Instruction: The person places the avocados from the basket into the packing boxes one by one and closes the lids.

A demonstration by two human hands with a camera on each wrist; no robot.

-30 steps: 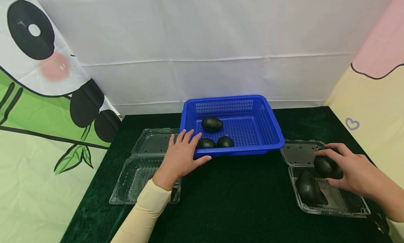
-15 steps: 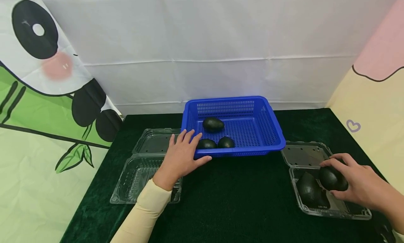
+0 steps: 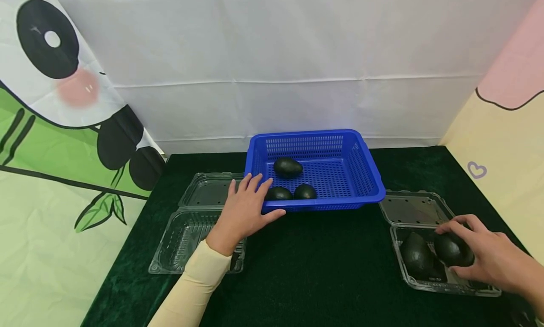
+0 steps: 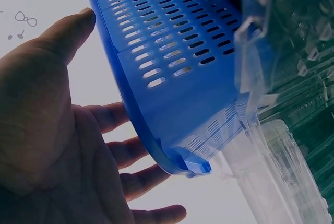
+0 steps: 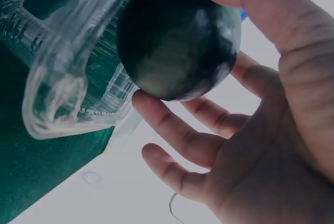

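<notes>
In the head view my right hand (image 3: 488, 251) grips a dark avocado (image 3: 453, 249) between thumb and fingers, over the right clear plastic clamshell box (image 3: 437, 286). The right wrist view shows the same avocado (image 5: 177, 41) held at the fingertips beside the box's rim. Another avocado (image 3: 416, 254) lies in the left part of that box. My left hand (image 3: 242, 211) rests with spread, straight fingers at the front left corner of the blue basket (image 3: 361, 199). Inside the basket are three avocados, one at the back (image 3: 287, 167) and two by the front wall.
A second clear clamshell box (image 3: 182, 237) stands with its lid open at the left, partly behind my left forearm. Dark green cloth (image 3: 323, 261) covers the table. A white sheet (image 3: 297, 58) hangs behind it, with printed cloths on both sides.
My right hand has moved right and slightly down with the avocado, away from the avocado lying in the right box. The left hand has stayed at the basket.
</notes>
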